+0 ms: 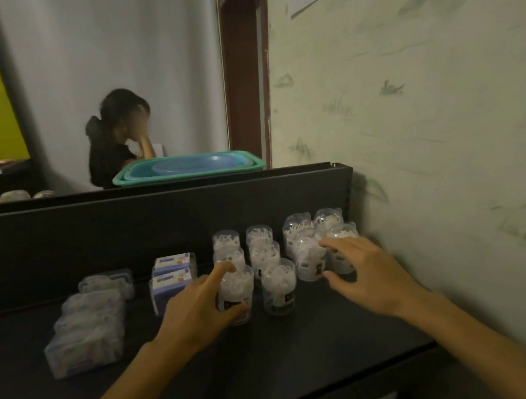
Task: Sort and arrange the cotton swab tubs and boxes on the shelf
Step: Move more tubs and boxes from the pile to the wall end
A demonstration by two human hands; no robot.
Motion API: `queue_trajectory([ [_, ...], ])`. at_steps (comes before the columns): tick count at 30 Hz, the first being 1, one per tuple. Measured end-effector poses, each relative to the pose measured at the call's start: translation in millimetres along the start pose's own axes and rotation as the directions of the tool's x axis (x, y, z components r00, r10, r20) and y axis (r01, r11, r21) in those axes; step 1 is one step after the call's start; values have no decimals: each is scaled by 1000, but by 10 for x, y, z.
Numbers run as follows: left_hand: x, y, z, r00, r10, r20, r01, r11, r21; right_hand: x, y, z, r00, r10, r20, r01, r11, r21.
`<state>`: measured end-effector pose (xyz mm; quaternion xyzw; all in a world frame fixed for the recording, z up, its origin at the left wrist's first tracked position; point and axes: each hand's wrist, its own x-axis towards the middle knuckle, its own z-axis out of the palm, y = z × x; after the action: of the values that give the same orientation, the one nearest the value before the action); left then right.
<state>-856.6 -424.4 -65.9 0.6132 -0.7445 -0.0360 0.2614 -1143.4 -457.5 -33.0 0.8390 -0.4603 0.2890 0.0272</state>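
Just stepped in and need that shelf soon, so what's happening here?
A person is tidying cotton swab stock on the dark shelf. Their left hand grips the front tub of a column of clear tubs; the right hand reaches with spread fingers over the tubs near the wall. Blue boxes and clear flat packs sit in rows to the left.
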Motion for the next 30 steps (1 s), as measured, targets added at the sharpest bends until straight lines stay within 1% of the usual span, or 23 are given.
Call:
queue_trajectory([
  [3, 39, 69, 94, 999, -39, 33, 39, 999, 14, -82, 89, -53, 1000, 19, -3, -19, 1000, 7],
  [9, 124, 212, 214, 996, -83, 24, 82, 996, 23, -161, 301, -200, 1000, 31, 3, -31, 999, 11],
  [16, 124, 196, 127, 995, -101, -15, 102, 993, 60, -8, 249, -180, 999, -43, 19, 42, 998, 39],
  [20, 9, 156, -21, 995, -61, -82, 68, 994, 81, 140, 28, -153, 994, -111, 15, 110, 992, 67],
  [22, -98, 140, -140, 991, -65, -114, 78, 990, 118, 208, -145, -123, 990, -141, 12, 139, 986, 96],
  [25, -284, 50, -360, 989, -77, -130, 98, 982, 162, 303, -473, -52, 980, -198, 26, 194, 976, 98],
  [30, -653, -271, -863, 984, -76, -160, 109, 971, 211, 489, -1153, 98, 959, -282, 12, 280, 956, 88],
])
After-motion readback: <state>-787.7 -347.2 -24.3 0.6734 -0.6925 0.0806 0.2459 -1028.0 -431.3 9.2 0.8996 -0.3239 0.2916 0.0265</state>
